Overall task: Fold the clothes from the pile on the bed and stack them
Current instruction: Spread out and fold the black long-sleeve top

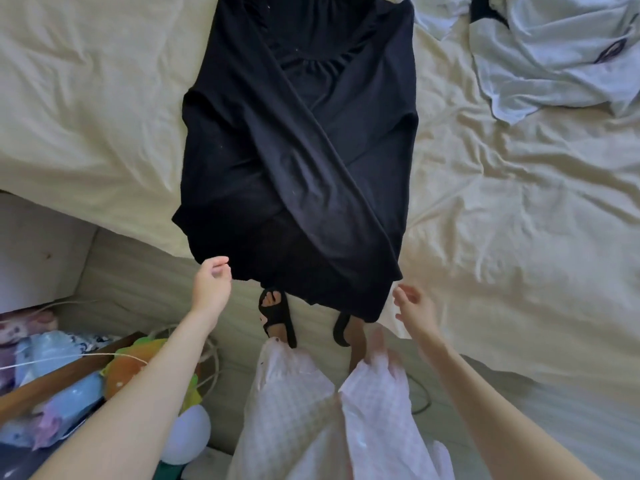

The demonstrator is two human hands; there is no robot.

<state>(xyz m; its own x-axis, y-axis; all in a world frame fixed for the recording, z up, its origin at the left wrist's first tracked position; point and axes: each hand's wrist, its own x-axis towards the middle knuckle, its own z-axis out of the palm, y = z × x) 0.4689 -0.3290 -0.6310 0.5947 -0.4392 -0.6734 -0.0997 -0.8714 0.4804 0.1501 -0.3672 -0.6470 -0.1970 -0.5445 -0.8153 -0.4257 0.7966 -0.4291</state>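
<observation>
left hand (212, 283) fingers loosely curled, empty, at hem | right hand (414, 308) spread, empty | black long-sleeved dress (298, 161) sleeves crossed, hem overhanging near bed (86, 98) edge | risk: slides off | pile (554, 53) far right

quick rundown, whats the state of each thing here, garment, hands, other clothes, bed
black garment: spread flat on the bed, both sleeves folded across its front, hem hanging over the bed edge
left hand: loosely curled beside the hem's left corner, holding nothing
right hand: fingers relaxed beside the hem's right corner, holding nothing, blurred
white clothes: crumpled, unfolded, at the far right of the bed
bed sheet: wrinkled
</observation>
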